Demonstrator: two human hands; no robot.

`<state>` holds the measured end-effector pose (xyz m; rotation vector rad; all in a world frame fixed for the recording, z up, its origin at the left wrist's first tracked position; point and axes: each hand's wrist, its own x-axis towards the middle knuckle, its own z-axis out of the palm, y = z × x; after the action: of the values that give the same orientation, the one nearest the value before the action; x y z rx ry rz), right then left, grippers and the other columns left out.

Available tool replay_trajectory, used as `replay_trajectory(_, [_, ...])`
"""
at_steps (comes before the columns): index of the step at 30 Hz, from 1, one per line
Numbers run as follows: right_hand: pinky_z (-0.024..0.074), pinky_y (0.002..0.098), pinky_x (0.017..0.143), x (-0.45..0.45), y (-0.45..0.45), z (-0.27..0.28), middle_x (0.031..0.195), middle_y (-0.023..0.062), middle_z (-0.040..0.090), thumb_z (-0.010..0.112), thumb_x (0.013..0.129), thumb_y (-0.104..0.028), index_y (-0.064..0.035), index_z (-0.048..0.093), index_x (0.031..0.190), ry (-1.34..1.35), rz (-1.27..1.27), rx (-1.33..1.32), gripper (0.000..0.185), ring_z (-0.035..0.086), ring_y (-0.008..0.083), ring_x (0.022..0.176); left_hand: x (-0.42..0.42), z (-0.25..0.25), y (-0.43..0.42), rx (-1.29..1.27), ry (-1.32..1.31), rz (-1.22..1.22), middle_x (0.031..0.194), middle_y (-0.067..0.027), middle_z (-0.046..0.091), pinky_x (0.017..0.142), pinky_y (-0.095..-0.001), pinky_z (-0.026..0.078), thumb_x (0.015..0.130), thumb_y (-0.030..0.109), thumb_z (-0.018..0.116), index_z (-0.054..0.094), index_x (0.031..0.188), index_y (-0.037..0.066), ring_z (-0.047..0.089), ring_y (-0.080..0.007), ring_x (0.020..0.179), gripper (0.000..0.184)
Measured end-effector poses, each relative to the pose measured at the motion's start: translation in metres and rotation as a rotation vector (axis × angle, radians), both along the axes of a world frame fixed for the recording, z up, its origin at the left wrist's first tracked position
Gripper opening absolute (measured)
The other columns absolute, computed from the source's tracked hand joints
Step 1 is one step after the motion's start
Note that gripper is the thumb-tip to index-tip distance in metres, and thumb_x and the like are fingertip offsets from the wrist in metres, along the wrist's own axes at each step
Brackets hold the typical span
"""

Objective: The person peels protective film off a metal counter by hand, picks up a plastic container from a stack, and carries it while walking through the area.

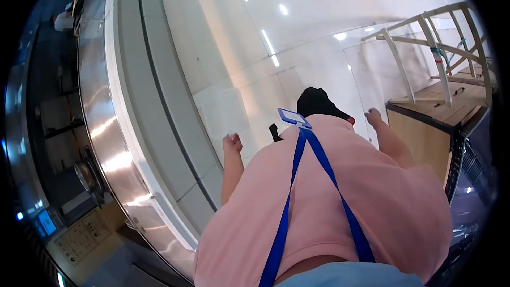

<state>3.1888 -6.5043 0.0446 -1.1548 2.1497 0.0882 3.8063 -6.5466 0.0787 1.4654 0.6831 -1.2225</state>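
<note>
My left hand (232, 142) hangs beside my body with its fingers curled in, and nothing shows in it. Out to the other side, my right hand (373, 117) is also loosely closed, with no object visible in its fingers. Neither hand touches anything that I can see. Between them is my pink shirt (340, 180), crossed by a blue lanyard (287, 202) with a blue-framed badge (294, 118) at its end. A black shoe or garment (320, 103) shows past the shirt. The wooden cabinet (419, 135) is nearest to my right hand.
A pale, glossy floor (265, 16) stretches ahead. Along the left runs a long counter with a shiny metal edge (114, 154). On the right, a wooden frame (446, 58) with legs and crossbars rests on the cabinet. A cardboard box (82, 236) lies at the lower left.
</note>
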Motion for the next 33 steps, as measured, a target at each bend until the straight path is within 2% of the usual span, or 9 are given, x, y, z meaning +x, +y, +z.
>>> replay_trajectory(3, [0.0364, 0.0375, 0.04, -0.029, -0.057, -0.021, 0.058, 0.0073, 0.047, 0.056, 0.077, -0.018, -0.002, 0.055, 0.087, -0.17, -0.538, 0.229, 0.019, 0.049, 0.0217, 0.049, 0.012, 0.011, -0.177, -0.051, -0.073, -0.102, 0.073, -0.0127, 0.054, 0.046, -0.0206, 0.052, 0.089, 0.016, 0.041, 0.047, 0.093, -0.005, 0.055, -0.0188, 0.054, 0.022])
replay_trajectory(6, [0.0309, 0.0364, 0.038, -0.08, -0.167, -0.084, 0.055, 0.0056, 0.041, 0.056, 0.076, -0.015, -0.0078, 0.052, 0.073, -0.151, -0.058, 0.347, 0.009, 0.038, 0.0192, 0.042, 0.034, 0.033, -0.329, -0.029, -0.228, -0.184, 0.08, -0.0132, 0.055, 0.045, -0.0213, 0.05, 0.086, 0.012, 0.042, 0.046, 0.099, -0.003, 0.055, -0.02, 0.056, 0.021])
replay_trajectory(7, [0.0327, 0.0376, 0.037, -0.065, -0.238, -0.079, 0.055, 0.0056, 0.044, 0.056, 0.076, -0.016, -0.0089, 0.056, 0.074, -0.127, -0.855, 0.241, 0.007, 0.041, 0.0198, 0.041, 0.031, 0.033, -0.38, -0.05, -0.261, -0.211, 0.083, -0.0136, 0.055, 0.045, -0.0217, 0.049, 0.085, 0.01, 0.043, 0.045, 0.101, -0.003, 0.055, -0.0206, 0.058, 0.021])
replay_trajectory(9, [0.0389, 0.0342, 0.039, -0.095, -0.358, -0.154, 0.059, 0.0092, 0.051, 0.056, 0.078, -0.023, -0.0072, 0.06, 0.078, 0.159, 0.431, 0.326, 0.016, 0.051, 0.0191, 0.047, 0.029, 0.052, -0.466, -0.083, -0.404, -0.264, 0.093, -0.0144, 0.054, 0.045, -0.0232, 0.048, 0.081, 0.007, 0.043, 0.043, 0.109, -0.001, 0.056, -0.0218, 0.061, 0.029])
replay_trajectory(11, [0.0424, 0.0302, 0.044, 0.016, -0.559, -0.042, 0.075, 0.0097, 0.059, 0.055, 0.079, -0.024, -0.0022, 0.058, 0.097, -0.226, -0.439, 0.024, 0.028, 0.055, 0.0182, 0.058, 0.039, 0.075, -0.545, -0.127, -0.475, -0.327, 0.102, -0.0153, 0.053, 0.045, -0.0241, 0.047, 0.078, 0.003, 0.043, 0.039, 0.117, 0.0, 0.056, -0.0226, 0.064, 0.04])
replay_trajectory(19, [0.0461, 0.0363, 0.081, 0.276, -1.093, 0.079, 0.098, 0.018, 0.062, 0.057, 0.08, -0.028, -0.004, 0.053, 0.112, -0.28, 0.198, -0.381, 0.041, 0.059, 0.031, 0.091, 0.101, 0.099, -0.899, -0.278, -0.525, -0.439, 0.123, -0.0177, 0.045, 0.046, -0.0264, 0.042, 0.073, 0.0, 0.043, 0.026, 0.132, 0.001, 0.055, -0.0209, 0.071, 0.062])
replay_trajectory(27, [0.0425, 0.0374, 0.089, 0.23, -1.205, 0.024, 0.107, 0.0226, 0.058, 0.06, 0.076, -0.027, 0.0029, 0.058, 0.102, -0.011, 0.025, 0.183, 0.04, 0.053, 0.0343, 0.104, 0.169, 0.125, -1.291, -0.296, -0.737, -0.66, 0.128, -0.0186, 0.04, 0.053, -0.0293, 0.047, 0.074, -0.002, 0.043, 0.025, 0.132, 0.0, 0.055, -0.023, 0.084, 0.061])
replay_trajectory(30, [0.0403, 0.0424, 0.037, 0.185, -1.253, -0.027, 0.07, 0.0114, 0.057, 0.056, 0.082, -0.018, -0.0048, 0.057, 0.095, -0.17, -0.572, 0.475, 0.019, 0.056, 0.0262, 0.051, 0.195, 0.109, -1.437, -0.309, -0.779, -0.669, 0.128, -0.0185, 0.04, 0.055, -0.0314, 0.048, 0.075, -0.002, 0.043, 0.027, 0.132, 0.0, 0.054, -0.0246, 0.089, 0.059])
replay_trajectory(33, [0.0389, 0.0396, 0.039, 0.158, -1.385, -0.068, 0.066, 0.0091, 0.054, 0.056, 0.081, -0.017, -0.0049, 0.055, 0.088, -0.128, -0.642, 0.453, 0.014, 0.052, 0.0235, 0.048, 0.219, 0.107, -1.573, -0.24, -0.7, -0.653, 0.123, -0.0173, 0.043, 0.056, -0.0311, 0.048, 0.075, -0.002, 0.043, 0.029, 0.13, 0.001, 0.054, -0.0243, 0.09, 0.057])
